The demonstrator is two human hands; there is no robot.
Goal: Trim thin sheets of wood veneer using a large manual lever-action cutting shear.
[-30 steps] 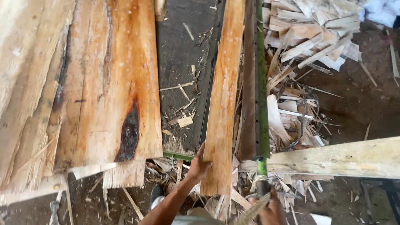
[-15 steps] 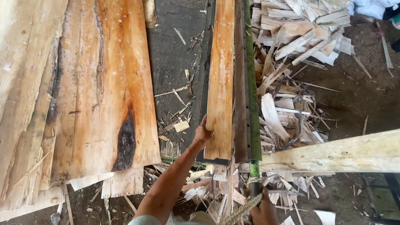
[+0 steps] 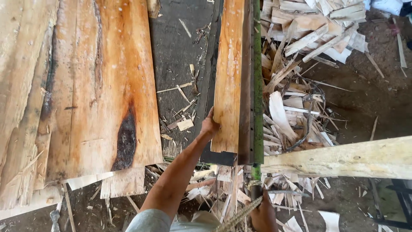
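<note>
Wide slab (image 3: 103, 86) lies left, unmoved. Narrow board (image 3: 228, 73), against the green rail (image 3: 257, 81), has advanced farther away since a second ago; feeding continues. Left hand (image 3: 210, 126) presses its near-left edge, fingers wrapped. Right hand (image 3: 262, 212) clenches the rail's near end.

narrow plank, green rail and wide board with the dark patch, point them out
narrow plank (image 3: 228, 64), head view, middle of its top face
green rail (image 3: 257, 86), head view, mid length
wide board (image 3: 107, 86), head view, bare face above the dark patch

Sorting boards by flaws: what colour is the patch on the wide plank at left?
Black, like a burn, on the orange-brown wide plank; the head view shows it.
</note>
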